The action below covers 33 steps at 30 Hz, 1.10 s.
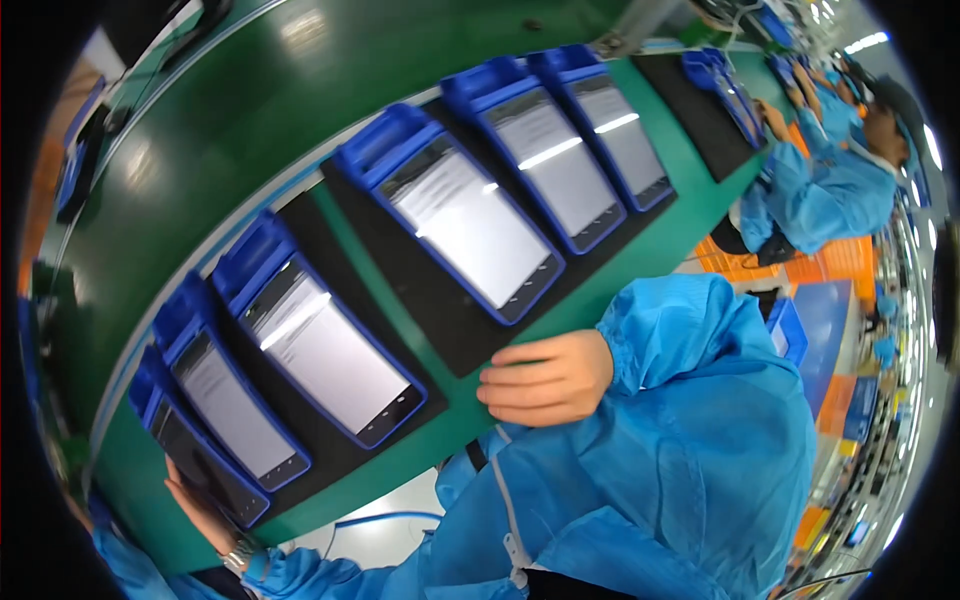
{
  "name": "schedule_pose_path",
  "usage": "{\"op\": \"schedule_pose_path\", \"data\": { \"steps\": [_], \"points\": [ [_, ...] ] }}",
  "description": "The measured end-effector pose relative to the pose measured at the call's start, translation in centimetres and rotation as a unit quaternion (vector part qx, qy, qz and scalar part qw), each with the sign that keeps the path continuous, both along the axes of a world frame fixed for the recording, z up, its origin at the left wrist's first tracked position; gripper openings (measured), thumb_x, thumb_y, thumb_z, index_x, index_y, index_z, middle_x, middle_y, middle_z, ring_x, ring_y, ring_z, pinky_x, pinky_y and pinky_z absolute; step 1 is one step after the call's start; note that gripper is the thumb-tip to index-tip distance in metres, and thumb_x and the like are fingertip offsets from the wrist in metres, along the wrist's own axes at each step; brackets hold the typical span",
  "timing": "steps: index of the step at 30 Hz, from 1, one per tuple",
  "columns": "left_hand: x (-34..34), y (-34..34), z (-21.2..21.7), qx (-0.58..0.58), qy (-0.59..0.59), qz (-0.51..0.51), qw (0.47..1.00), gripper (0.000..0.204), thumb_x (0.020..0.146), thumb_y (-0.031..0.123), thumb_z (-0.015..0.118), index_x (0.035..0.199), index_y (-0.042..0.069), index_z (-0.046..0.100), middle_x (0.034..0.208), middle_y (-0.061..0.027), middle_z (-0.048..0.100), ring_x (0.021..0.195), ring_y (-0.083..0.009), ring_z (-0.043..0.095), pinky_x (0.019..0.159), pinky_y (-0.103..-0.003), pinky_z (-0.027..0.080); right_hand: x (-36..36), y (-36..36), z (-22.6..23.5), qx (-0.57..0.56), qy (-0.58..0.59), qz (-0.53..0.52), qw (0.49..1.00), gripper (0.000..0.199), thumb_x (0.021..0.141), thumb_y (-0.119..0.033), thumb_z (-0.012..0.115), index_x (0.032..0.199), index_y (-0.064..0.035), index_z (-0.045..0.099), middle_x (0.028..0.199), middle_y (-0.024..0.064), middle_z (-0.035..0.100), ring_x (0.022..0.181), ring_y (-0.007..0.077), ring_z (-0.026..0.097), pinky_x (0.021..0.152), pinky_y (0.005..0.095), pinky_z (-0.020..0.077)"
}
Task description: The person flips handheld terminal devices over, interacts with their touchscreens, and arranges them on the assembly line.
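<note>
Green bench [640, 240] w/ three black mats: left mat [312, 228], centre mat [420, 310], right mat [690, 120] toward the bench's right end. Bare green strip btwn left & centre mats. Pale rail [290, 178] along the bench's far edge; past it a glossy green surface [250, 100] w/ lamp glare.

Left mat: three blue-framed handheld terminals, slanted, hollow ends to far edge. Leftmost terminal [205, 460], at bench's left end, has a dark screen; middle terminal [235, 405] & right-hand terminal [335, 355] lit. Centre mat: three more terminals [470, 225], all lit.

L hand [203, 518] at outer side of leftmost terminal, nr bench's near edge, fingers straight; can't tell if it grips. R hand [550, 380] loose, nothing held, fingers together, by centre mat's near corner.

Room: co-worker [820, 195] in blue smock at bench's right end, orange crates [830, 262], blue bin [787, 330], strip lights [866, 42] overhead, pale floor [385, 535].
</note>
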<state>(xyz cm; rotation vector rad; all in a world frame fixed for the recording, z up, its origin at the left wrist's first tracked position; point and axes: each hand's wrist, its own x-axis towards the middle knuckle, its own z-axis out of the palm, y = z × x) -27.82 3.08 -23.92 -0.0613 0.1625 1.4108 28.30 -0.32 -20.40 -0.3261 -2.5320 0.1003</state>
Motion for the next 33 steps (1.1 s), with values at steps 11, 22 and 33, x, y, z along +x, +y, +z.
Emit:
{"op": "schedule_pose_path", "data": {
  "steps": [11, 22, 33],
  "points": [
    [0.2, 3.3, 0.1, -0.035, 0.644, 0.189, 0.741, 0.052, 0.097, 0.031, 0.022, 0.131, -0.007, 0.033, 0.130, -0.0215, 0.043, 0.125, -0.0290, 0.036, 0.111, -0.039, 0.015, 11.8, -2.0, 2.6, 0.040, 0.160, -0.546, 0.821, 0.028, 0.064, 0.011, 0.054, 0.090, 0.0023, 0.059, 0.098, 0.0156, 0.058, 0.090, 0.0318, 0.057, 0.078, 0.0368, 0.0461],
    [5.2, 1.5, 0.5, 0.029, 0.645, 0.161, 0.747, 0.057, 0.093, 0.037, 0.028, 0.121, -0.009, 0.047, 0.128, -0.0175, 0.047, 0.126, -0.0231, 0.036, 0.108, -0.034, 0.018, 8.5, -1.6, 2.5, 0.024, 0.157, -0.590, 0.791, 0.023, 0.075, 0.012, 0.051, 0.095, 0.0035, 0.059, 0.105, 0.0165, 0.057, 0.096, 0.0292, 0.057, 0.083, 0.0321, 0.0451],
    [10.1, 2.4, 3.9, 0.005, 0.683, 0.095, 0.725, 0.050, 0.088, 0.021, 0.044, 0.130, -0.006, 0.037, 0.131, -0.0155, 0.044, 0.123, -0.0234, 0.038, 0.106, -0.032, 0.023, 0.9, 1.2, 3.9, 0.024, 0.134, -0.261, 0.956, 0.028, 0.066, 0.013, 0.052, 0.092, 0.0051, 0.057, 0.091, 0.0188, 0.056, 0.082, 0.0350, 0.058, 0.075, 0.0435, 0.0489]
  ]
}}
